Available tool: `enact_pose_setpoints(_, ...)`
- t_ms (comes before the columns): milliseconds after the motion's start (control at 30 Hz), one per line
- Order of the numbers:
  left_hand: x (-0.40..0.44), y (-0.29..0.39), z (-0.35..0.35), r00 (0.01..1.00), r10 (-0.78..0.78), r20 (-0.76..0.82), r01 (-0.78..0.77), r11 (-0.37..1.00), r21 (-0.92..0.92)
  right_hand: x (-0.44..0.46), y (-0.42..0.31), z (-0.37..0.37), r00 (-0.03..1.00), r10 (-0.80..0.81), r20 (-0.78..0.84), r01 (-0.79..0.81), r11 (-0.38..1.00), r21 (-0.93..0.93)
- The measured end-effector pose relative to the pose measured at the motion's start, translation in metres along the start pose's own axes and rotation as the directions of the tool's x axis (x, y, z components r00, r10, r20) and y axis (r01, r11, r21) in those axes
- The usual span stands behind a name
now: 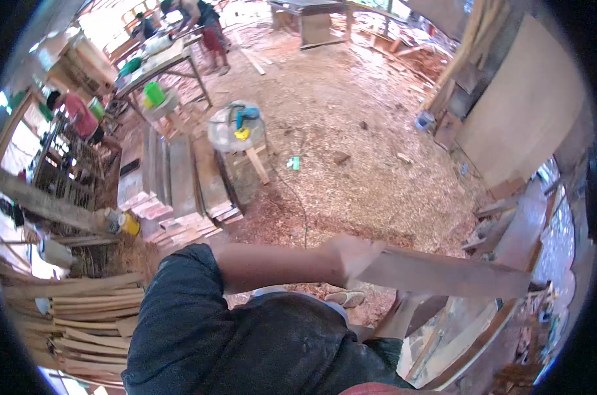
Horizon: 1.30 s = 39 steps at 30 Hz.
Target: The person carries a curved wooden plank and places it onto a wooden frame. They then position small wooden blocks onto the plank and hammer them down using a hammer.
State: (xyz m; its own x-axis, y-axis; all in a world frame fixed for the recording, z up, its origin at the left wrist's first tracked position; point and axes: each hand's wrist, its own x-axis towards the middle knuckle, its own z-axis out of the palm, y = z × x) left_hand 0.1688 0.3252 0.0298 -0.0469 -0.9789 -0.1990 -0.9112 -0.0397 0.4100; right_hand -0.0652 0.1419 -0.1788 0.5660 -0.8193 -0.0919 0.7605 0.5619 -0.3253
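A long, flat wooden board (450,273) stretches from the middle of the view to the right. My left hand (356,257) grips its near end, fingers closed around it and a little blurred. My left arm reaches across in front of my dark shirt. Under the board my right forearm (398,319) shows, pointing up toward its underside. The right hand itself is hidden by the board, so its fingers cannot be made out. Beneath the far part of the board, more long timber pieces (460,336) lie at a slant.
A round stool (236,136) holds a blue power tool (247,115), its cord trailing over the shavings. Stacked planks (180,171) lie left of it, with curved wooden strips (94,322) at lower left. A large sheet (522,105) leans at right. Other people work at the back left.
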Motion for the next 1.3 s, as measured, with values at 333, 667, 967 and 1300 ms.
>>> enact_pose_setpoints(333, -0.325, -0.12, 0.025, 0.82, -0.562, 0.103, 0.572, 0.81, -0.13, -0.098, 0.233, -0.056, 0.568, 0.749, -0.342, -0.398, -0.114, -0.91)
enact_pose_setpoints(667, -0.551, -0.213, 0.326, 0.032, -0.955, 0.296, 0.997, 0.053, 0.062, -0.064, 0.181, -0.171, 0.515, 0.669, -0.536, 0.207, -0.704, -0.68)
enact_pose_setpoints(967, -0.769, -0.101, 0.364, -0.625, -0.53, 0.574, 0.732, -0.654, 0.193, 0.041, 0.349, -0.073, 0.375, 0.249, -0.893, -0.166, -0.93, -0.329)
enact_pose_setpoints(1300, -0.821, 0.057, 0.41, -0.529, -0.246, 0.812, 0.301, -0.949, -0.092, 0.026, 0.863, 0.184, 0.269, 0.898, -0.347, 0.396, -0.432, -0.81)
